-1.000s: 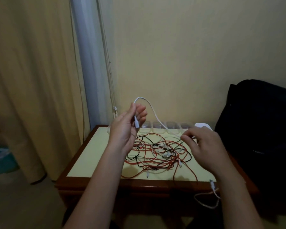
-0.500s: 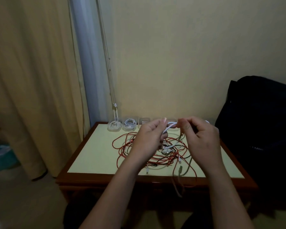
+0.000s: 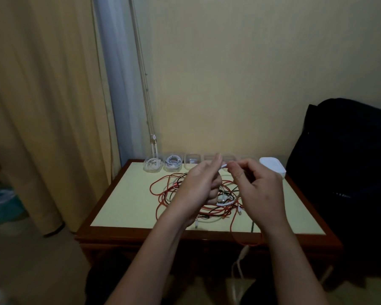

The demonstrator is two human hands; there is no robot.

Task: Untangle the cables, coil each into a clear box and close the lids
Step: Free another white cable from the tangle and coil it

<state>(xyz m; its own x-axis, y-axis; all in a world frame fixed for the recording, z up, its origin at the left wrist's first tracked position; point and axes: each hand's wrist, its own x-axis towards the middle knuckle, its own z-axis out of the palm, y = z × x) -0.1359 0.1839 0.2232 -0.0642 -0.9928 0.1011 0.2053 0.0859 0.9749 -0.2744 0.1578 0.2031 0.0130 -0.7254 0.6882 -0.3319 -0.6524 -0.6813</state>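
Hands: two. The left hand (image 3: 199, 187) and right hand (image 3: 262, 190) each pinch one white cable (image 3: 224, 165), held just above the tangle.
Boxes: at least four clear boxes (image 3: 173, 163) along the back edge of the table (image 3: 123, 194); the hands hide part of the row. The two leftmost hold coiled pale cables.
Tangle: one heap (image 3: 176, 190) of red, black and white strands mid-table, with a red loop over the front edge.
Stack: one, white (image 3: 272, 168), at the row's right end.

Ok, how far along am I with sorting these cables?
Done: the leftmost box and its neighbour hold coiled white cables. In hand: left hand and right hand pinch another white cable. Left: the red-and-black tangle and the other boxes.
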